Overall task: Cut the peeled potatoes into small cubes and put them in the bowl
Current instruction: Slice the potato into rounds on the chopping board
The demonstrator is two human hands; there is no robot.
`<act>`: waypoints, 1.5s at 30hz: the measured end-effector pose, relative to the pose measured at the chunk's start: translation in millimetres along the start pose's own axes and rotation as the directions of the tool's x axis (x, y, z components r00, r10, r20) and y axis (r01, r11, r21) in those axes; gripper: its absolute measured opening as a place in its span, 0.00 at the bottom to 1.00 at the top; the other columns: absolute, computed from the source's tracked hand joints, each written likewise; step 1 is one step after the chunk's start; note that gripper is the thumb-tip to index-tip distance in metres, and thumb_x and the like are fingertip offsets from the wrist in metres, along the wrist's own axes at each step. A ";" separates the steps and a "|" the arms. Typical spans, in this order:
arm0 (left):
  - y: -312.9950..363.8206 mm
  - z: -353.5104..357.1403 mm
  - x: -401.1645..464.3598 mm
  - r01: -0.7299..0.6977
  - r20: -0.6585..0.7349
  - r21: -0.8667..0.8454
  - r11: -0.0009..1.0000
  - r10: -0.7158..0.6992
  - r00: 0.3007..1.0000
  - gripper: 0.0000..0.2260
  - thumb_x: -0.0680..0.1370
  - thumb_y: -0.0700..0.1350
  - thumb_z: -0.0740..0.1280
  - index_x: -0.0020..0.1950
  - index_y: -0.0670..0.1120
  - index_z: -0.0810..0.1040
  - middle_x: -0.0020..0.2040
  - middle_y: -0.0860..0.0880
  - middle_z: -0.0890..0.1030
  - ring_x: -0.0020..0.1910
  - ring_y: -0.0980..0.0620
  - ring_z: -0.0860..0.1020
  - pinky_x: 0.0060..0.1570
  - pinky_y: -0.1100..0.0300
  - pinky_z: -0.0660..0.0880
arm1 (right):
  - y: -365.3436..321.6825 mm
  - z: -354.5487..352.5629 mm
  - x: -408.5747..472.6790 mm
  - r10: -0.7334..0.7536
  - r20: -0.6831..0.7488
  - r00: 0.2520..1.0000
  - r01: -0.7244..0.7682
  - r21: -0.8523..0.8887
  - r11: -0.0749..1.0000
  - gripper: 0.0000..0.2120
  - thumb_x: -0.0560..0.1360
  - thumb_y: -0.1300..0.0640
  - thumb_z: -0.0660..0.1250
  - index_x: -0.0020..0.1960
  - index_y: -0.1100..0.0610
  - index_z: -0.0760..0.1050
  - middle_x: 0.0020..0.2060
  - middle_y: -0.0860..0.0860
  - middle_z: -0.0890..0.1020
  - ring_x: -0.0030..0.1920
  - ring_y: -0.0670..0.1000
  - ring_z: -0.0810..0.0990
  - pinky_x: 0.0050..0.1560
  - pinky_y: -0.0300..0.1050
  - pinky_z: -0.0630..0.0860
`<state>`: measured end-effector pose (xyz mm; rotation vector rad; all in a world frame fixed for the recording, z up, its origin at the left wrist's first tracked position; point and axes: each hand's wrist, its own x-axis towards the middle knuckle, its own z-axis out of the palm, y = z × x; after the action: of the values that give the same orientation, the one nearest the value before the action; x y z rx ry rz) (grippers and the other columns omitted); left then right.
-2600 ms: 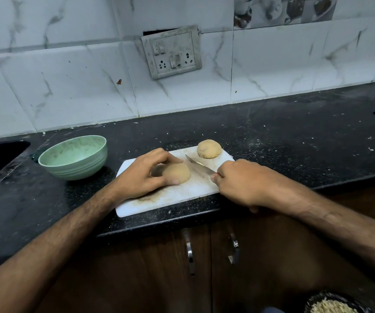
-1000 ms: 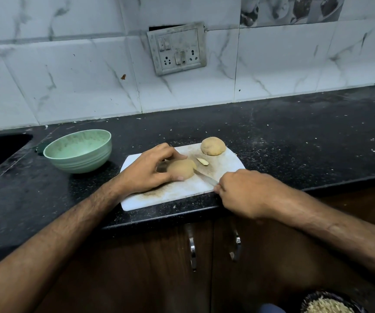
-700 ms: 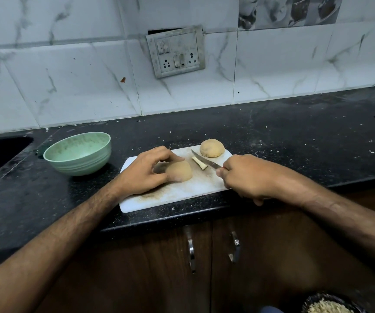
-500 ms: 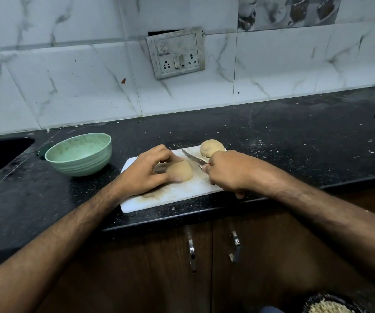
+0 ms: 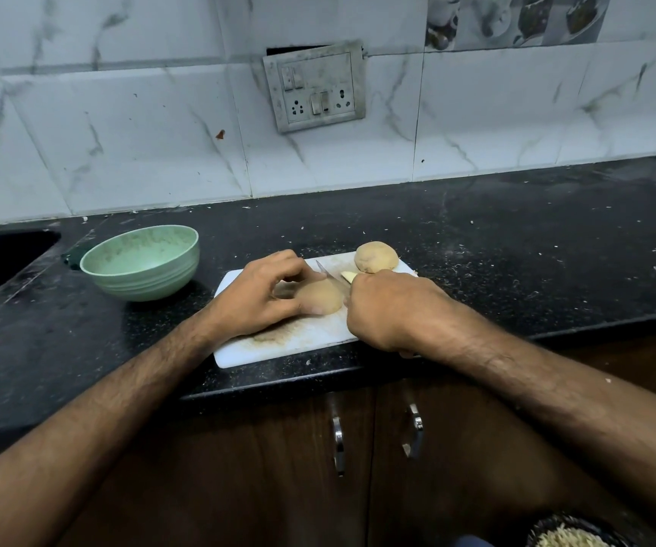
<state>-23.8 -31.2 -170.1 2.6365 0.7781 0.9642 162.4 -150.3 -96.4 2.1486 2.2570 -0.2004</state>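
Little has been cut: on the white cutting board (image 5: 279, 345), one potato (image 5: 320, 296) is gripped by the left hand (image 5: 263, 296), the knife (image 5: 328, 275) clasped in the right hand (image 5: 389, 305); another potato (image 5: 376, 256) lies whole, one slice (image 5: 348, 276) (pale) beside. The green bowl (image 5: 140, 262), well left, holds no cubes.

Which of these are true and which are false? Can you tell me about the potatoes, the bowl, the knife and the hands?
1. The left hand holds a potato on the cutting board. True.
2. The green bowl is full of potato cubes. False: no cubes show in it.
3. The right hand holds the knife. True.
4. The second potato lies in the bowl. False: it lies on the board's far end.
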 end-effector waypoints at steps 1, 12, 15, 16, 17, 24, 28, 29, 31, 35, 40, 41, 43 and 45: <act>-0.5 -0.1 0.2 -0.001 -0.001 0.002 1.000 0.001 1.000 0.19 0.71 0.53 0.79 0.57 0.46 0.83 0.52 0.52 0.81 0.53 0.55 0.80 0.56 0.63 0.76 | -1.8 -0.6 -1.7 0.000 0.006 1.000 0.000 0.001 1.000 0.02 0.80 0.56 0.57 0.51 0.54 0.64 0.41 0.49 0.70 0.44 0.54 0.72 0.42 0.47 0.67; -0.8 -0.4 0.1 -0.007 0.005 0.017 1.000 0.007 1.000 0.20 0.71 0.54 0.79 0.58 0.46 0.83 0.51 0.50 0.81 0.52 0.54 0.80 0.55 0.57 0.77 | -11.8 7.4 11.4 -0.016 0.049 0.999 0.016 0.003 1.000 0.03 0.78 0.58 0.57 0.51 0.56 0.64 0.38 0.50 0.69 0.29 0.49 0.67 0.42 0.48 0.70; -1.7 0.2 -0.2 0.000 0.001 0.011 1.000 0.000 1.000 0.20 0.71 0.56 0.79 0.59 0.47 0.83 0.51 0.51 0.80 0.52 0.53 0.80 0.55 0.54 0.78 | -7.7 11.3 6.1 -0.027 0.050 0.998 0.028 -0.004 1.000 0.02 0.79 0.57 0.57 0.50 0.56 0.65 0.40 0.51 0.71 0.33 0.52 0.72 0.42 0.48 0.71; -2.0 0.0 0.0 0.006 0.001 0.007 1.000 -0.006 1.000 0.20 0.71 0.55 0.79 0.58 0.47 0.83 0.51 0.51 0.80 0.52 0.52 0.80 0.55 0.54 0.78 | -4.8 13.5 1.9 -0.034 0.048 0.998 0.034 0.000 0.999 0.03 0.80 0.56 0.56 0.50 0.55 0.66 0.41 0.51 0.71 0.37 0.53 0.74 0.43 0.48 0.71; -2.3 -0.1 0.4 0.009 0.002 0.003 1.000 -0.009 1.000 0.20 0.71 0.54 0.79 0.58 0.47 0.83 0.51 0.50 0.80 0.52 0.52 0.80 0.55 0.54 0.78 | -0.8 15.9 -4.2 -0.041 0.047 0.998 0.040 0.010 0.999 0.03 0.80 0.55 0.56 0.50 0.54 0.66 0.40 0.50 0.71 0.41 0.54 0.75 0.43 0.49 0.71; -0.3 -0.4 -0.1 0.022 -0.003 -0.007 1.000 -0.022 1.000 0.20 0.70 0.54 0.79 0.58 0.47 0.83 0.51 0.52 0.81 0.53 0.53 0.81 0.56 0.56 0.78 | 21.8 23.3 -41.8 -0.060 0.052 0.997 0.059 0.015 0.998 0.07 0.81 0.51 0.56 0.46 0.52 0.65 0.36 0.48 0.67 0.43 0.55 0.73 0.44 0.48 0.67; 1.1 -1.2 -0.1 0.025 -0.025 -0.005 1.000 -0.025 0.999 0.19 0.69 0.54 0.80 0.56 0.48 0.84 0.52 0.54 0.83 0.53 0.55 0.82 0.57 0.58 0.78 | 32.7 15.3 -34.0 -0.001 0.042 0.999 0.001 -0.015 1.000 0.09 0.82 0.50 0.54 0.46 0.53 0.68 0.38 0.50 0.71 0.44 0.57 0.78 0.44 0.49 0.70; 1.8 -1.5 -0.6 0.033 -0.042 -0.009 0.999 -0.033 0.999 0.19 0.69 0.55 0.80 0.55 0.48 0.84 0.51 0.54 0.84 0.53 0.56 0.82 0.57 0.60 0.77 | 37.6 14.2 -30.4 0.020 0.035 0.999 -0.020 -0.015 1.000 0.11 0.82 0.50 0.54 0.46 0.54 0.68 0.37 0.50 0.72 0.42 0.56 0.78 0.44 0.49 0.71; 2.9 -1.4 -2.0 0.048 -0.065 -0.009 0.999 -0.048 0.997 0.19 0.69 0.56 0.80 0.54 0.49 0.85 0.51 0.56 0.85 0.53 0.59 0.82 0.55 0.64 0.75 | 47.6 11.0 -23.6 0.054 0.027 0.998 -0.055 0.039 0.998 0.15 0.82 0.49 0.54 0.43 0.56 0.70 0.36 0.52 0.76 0.32 0.54 0.80 0.42 0.48 0.75; 0.6 -1.5 -1.7 0.048 -0.040 -0.004 0.999 -0.048 0.998 0.20 0.69 0.60 0.77 0.55 0.50 0.84 0.51 0.57 0.84 0.53 0.57 0.81 0.51 0.64 0.75 | 55.4 -0.5 -16.5 0.039 0.006 0.999 -0.040 0.187 0.982 0.17 0.83 0.49 0.54 0.44 0.59 0.73 0.36 0.57 0.81 0.19 0.52 0.77 0.31 0.44 0.74; -1.4 -1.8 -1.8 0.011 -0.023 0.002 1.000 -0.011 1.000 0.21 0.70 0.60 0.77 0.57 0.48 0.83 0.50 0.54 0.81 0.52 0.53 0.81 0.52 0.62 0.77 | 38.5 -0.5 -0.8 0.023 -0.045 0.999 -0.015 0.174 0.985 0.12 0.80 0.52 0.56 0.44 0.57 0.73 0.34 0.56 0.83 0.21 0.52 0.78 0.34 0.43 0.74; -1.8 -1.6 -1.7 0.008 -0.021 0.003 1.000 -0.008 1.000 0.21 0.70 0.60 0.77 0.57 0.49 0.83 0.50 0.54 0.81 0.52 0.52 0.81 0.52 0.62 0.77 | 34.4 1.1 3.0 0.022 -0.045 0.999 -0.014 0.166 0.986 0.11 0.80 0.53 0.56 0.45 0.57 0.73 0.32 0.56 0.82 0.21 0.52 0.78 0.34 0.43 0.74; -2.8 -1.3 -1.6 0.000 -0.022 0.005 1.000 0.000 1.000 0.20 0.70 0.58 0.78 0.57 0.49 0.83 0.50 0.53 0.81 0.51 0.52 0.81 0.52 0.62 0.76 | 26.5 2.5 8.6 0.018 -0.033 0.999 -0.013 0.153 0.988 0.11 0.80 0.54 0.56 0.47 0.58 0.74 0.31 0.55 0.81 0.19 0.51 0.77 0.34 0.43 0.75; -3.6 -1.1 -1.1 -0.008 -0.026 0.009 1.000 0.009 1.000 0.19 0.70 0.56 0.79 0.56 0.48 0.83 0.50 0.53 0.81 0.51 0.52 0.80 0.52 0.62 0.76 | 19.4 1.2 11.1 0.012 -0.024 1.000 -0.008 0.134 0.991 0.12 0.81 0.54 0.55 0.48 0.59 0.75 0.31 0.54 0.80 0.19 0.50 0.76 0.35 0.43 0.74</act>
<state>-26.6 -28.8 -171.2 2.6414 0.7794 1.0021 181.0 -138.5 -100.3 2.2378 2.3085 -0.3362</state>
